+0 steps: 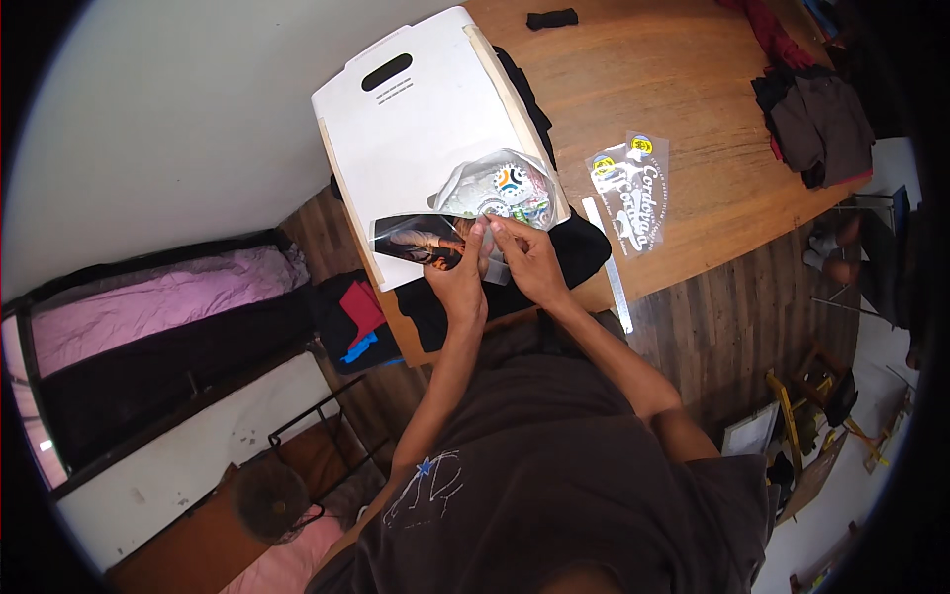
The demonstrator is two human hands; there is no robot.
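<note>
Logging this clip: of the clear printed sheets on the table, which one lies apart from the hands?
The clear sheet with white lettering, flat on bare wood right of the white board; the others are pinched by both hands.

Dark brown T-shirt (pixel 554 465) with pale line drawing, bare forearms

Head camera, looking steeply down, close above wooden table (pixel 683 79)

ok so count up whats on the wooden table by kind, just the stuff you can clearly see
white board with a handle slot: 1
printed transfer sheets: 3 (dark one and round-design one at the hands, lettered one lying apart)
metal ruler: 1
black garment under the board: 1
clothes pile at far right: 1
small black cloth piece: 1
total: 8
</note>
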